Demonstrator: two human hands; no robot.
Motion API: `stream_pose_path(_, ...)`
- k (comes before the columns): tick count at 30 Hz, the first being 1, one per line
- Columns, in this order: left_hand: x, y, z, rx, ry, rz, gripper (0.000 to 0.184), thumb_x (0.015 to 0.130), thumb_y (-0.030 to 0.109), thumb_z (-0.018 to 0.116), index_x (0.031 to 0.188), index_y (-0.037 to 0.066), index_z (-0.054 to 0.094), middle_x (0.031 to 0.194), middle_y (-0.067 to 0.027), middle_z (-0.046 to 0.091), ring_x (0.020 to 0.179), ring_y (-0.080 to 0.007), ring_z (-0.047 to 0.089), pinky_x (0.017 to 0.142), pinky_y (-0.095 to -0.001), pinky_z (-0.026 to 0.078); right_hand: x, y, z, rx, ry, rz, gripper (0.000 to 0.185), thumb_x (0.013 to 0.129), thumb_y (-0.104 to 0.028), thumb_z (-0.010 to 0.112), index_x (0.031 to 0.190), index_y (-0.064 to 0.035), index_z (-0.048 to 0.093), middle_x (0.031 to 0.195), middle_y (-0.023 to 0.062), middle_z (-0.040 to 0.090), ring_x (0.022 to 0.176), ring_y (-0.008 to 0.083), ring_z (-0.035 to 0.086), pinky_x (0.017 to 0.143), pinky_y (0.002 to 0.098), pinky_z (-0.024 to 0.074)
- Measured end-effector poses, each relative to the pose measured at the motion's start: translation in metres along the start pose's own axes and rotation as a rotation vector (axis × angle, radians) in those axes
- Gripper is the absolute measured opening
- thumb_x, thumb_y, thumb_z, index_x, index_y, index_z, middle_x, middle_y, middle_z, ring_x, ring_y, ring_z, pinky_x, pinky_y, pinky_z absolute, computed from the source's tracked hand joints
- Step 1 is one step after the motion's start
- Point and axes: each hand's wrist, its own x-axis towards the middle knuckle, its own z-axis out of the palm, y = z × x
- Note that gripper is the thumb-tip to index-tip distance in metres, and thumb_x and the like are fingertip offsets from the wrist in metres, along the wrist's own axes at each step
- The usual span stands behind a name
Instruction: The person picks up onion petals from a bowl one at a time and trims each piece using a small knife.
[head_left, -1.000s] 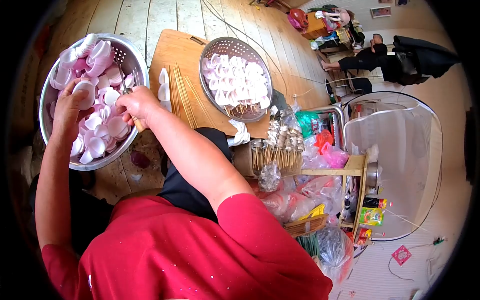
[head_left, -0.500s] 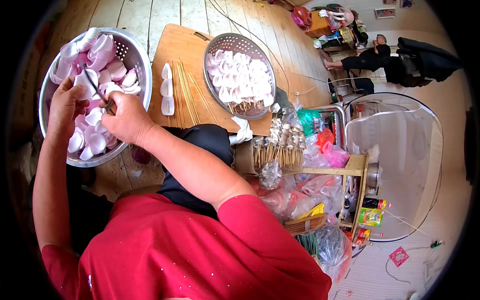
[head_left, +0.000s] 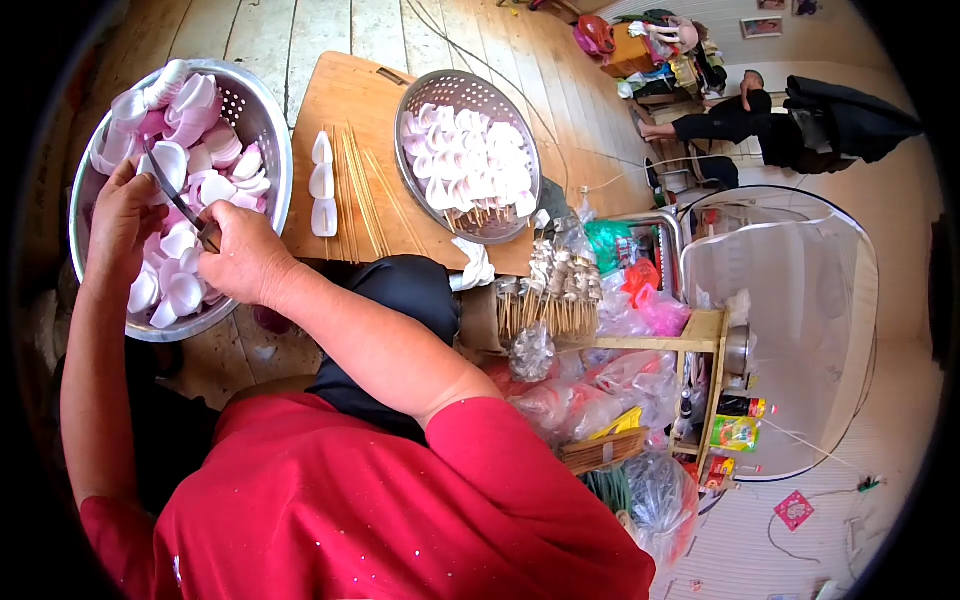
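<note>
Knife (head_left: pixel 183 206) now crosses onion piece (head_left: pixel 174 162) over colander (head_left: pixel 281 170), having stood apart one second ago. Your left hand (head_left: pixel 124 210) pinches piece; your right hand (head_left: pixel 245 250) wraps knife. Cutting appears underway; next, keep piece steady.

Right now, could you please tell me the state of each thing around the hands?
Left hand: pinching an onion piece
Right hand: gripping the knife
Knife: held, blade crossing that piece
Left colander: heaped with loose pieces
Board: lying flat
Sticks: bare, lying on the board
Right colander: holding skewered pieces
</note>
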Motion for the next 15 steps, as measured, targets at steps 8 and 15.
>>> stream_pose_path(8, 0.000, 0.002, 0.003, 0.017, 0.058, 0.000, 0.026, 0.085, 0.014, 0.054, 0.111, 0.010, 0.058, 0.078, 0.0029, 0.057, 0.066, -0.0067, 0.052, 0.061, -0.0208, 0.043, 0.001, -0.001, -0.005, -0.038, -0.057, -0.027, 0.034, 0.073, -0.022, 0.063, 0.092, 0.0053, 0.058, 0.084, 0.0260, 0.063, 0.086, 0.0400, 0.062, 0.079, 0.0450, 0.0486)
stream_pose_path(15, 0.007, -0.003, -0.001, -0.036, 0.050, 0.006, 0.021, 0.087, 0.013, 0.054, 0.108, 0.012, 0.059, 0.079, 0.0034, 0.059, 0.064, -0.0057, 0.053, 0.060, -0.0200, 0.044, -0.006, -0.009, -0.009, -0.014, -0.159, 0.079, 0.035, 0.081, -0.021, 0.057, 0.105, 0.0035, 0.054, 0.086, 0.0255, 0.063, 0.084, 0.0399, 0.062, 0.077, 0.0453, 0.0480)
